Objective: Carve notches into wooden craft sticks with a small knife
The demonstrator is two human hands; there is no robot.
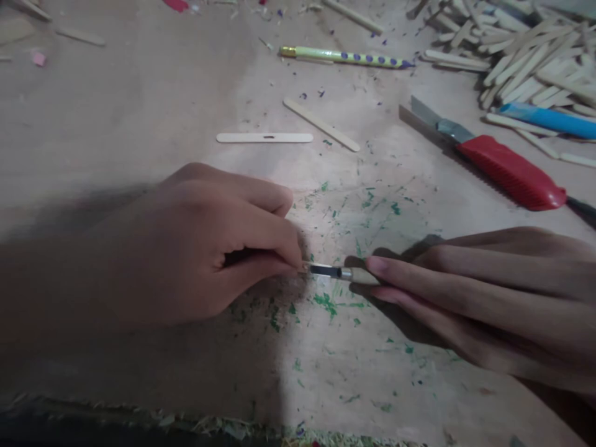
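Your left hand and right hand, both bare
Your fingers look slim, one short fingernail shows, and your left wrist blurs into shadow.

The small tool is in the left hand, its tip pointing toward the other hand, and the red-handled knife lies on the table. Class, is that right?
Not quite: the head view shows the small tool in the right hand, not the left hand. Its tip does point toward the other hand, and the red-handled knife does lie on the table.
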